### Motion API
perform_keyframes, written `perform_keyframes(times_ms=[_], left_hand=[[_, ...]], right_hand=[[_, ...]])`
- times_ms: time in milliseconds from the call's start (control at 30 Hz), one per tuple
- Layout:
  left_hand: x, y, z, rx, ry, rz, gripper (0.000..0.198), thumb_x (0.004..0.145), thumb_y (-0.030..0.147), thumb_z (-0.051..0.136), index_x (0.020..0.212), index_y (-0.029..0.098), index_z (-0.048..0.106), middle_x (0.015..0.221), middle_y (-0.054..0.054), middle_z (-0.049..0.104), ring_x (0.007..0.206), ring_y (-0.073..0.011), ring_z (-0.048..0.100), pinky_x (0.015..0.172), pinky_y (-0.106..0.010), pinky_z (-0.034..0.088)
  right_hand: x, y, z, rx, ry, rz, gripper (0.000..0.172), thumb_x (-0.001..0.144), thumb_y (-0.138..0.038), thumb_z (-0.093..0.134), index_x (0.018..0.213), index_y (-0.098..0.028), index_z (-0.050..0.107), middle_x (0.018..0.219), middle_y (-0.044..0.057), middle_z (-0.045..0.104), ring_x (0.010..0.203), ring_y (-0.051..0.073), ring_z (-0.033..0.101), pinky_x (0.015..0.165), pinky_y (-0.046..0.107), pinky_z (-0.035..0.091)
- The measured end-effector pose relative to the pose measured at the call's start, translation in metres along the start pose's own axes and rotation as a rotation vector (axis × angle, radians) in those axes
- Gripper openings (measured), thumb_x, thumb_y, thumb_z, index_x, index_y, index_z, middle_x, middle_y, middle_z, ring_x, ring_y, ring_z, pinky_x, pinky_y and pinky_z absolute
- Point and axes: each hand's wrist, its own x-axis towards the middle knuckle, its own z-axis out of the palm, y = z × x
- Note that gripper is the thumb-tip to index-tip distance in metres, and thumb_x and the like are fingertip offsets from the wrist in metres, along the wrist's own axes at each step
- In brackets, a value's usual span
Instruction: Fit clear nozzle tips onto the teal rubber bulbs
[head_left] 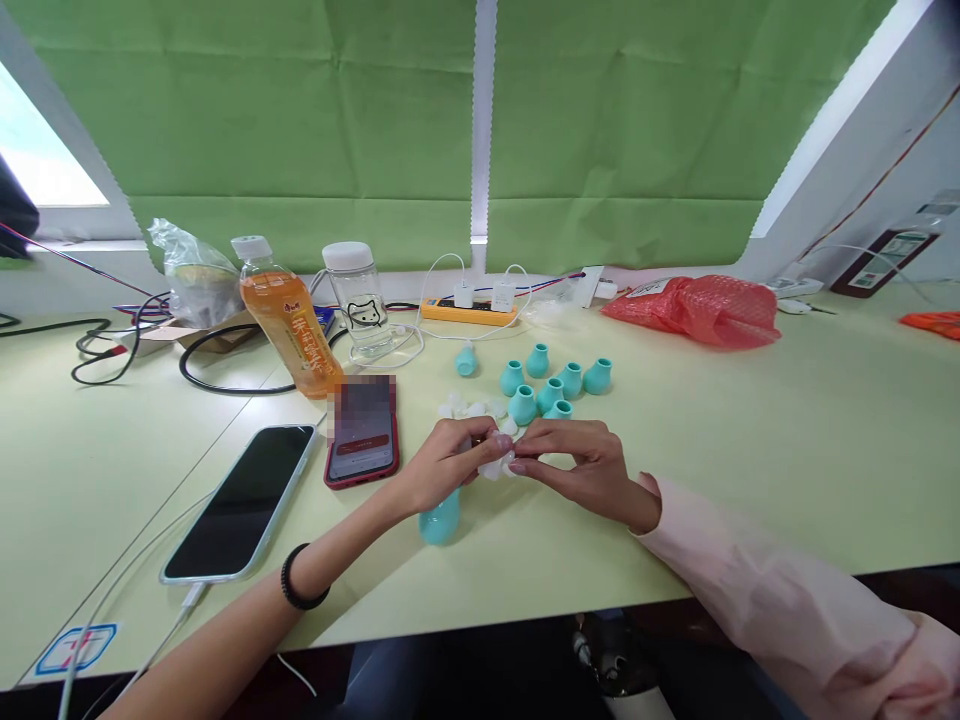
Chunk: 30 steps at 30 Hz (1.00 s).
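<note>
My left hand [454, 462] and my right hand [574, 462] meet near the table's front edge, fingertips pinched together. Between them is a small translucent white piece [495, 468], partly covered by the fingers. A glossy teal bulb-shaped piece [440, 518] shows below my left hand, its upper part hidden; whether that hand holds it is unclear. Just beyond the fingers lie several loose white pieces [474, 409]. Several small teal vase-shaped pieces with open necks [523, 405] stand behind my right hand. One more teal piece with a whitish top [466, 360] sits farther back.
To the left are a red-cased phone [362, 440], a larger phone [241, 505] on a charging cable, an orange drink bottle [292, 330] and a clear jar [360, 300]. At the back are a yellow power strip [469, 313] and a red bubble-wrap package [697, 312].
</note>
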Motion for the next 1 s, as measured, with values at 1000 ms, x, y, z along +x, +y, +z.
perform_keyframes(times_ms=[1000], left_hand=[[0.002, -0.004, 0.005, 0.064, 0.12, -0.045, 0.035, 0.078, 0.044, 0.038, 0.057, 0.016, 0.039, 0.053, 0.004, 0.032, 0.049, -0.0072, 0.032, 0.042, -0.017, 0.029]], right_hand=[[-0.006, 0.011, -0.001, -0.438, -0.009, -0.414, 0.021, 0.066, -0.006, 0.061, 0.083, -0.017, 0.057, 0.069, 0.002, 0.062, 0.065, 0.012, 0.056, 0.056, 0.024, 0.05]])
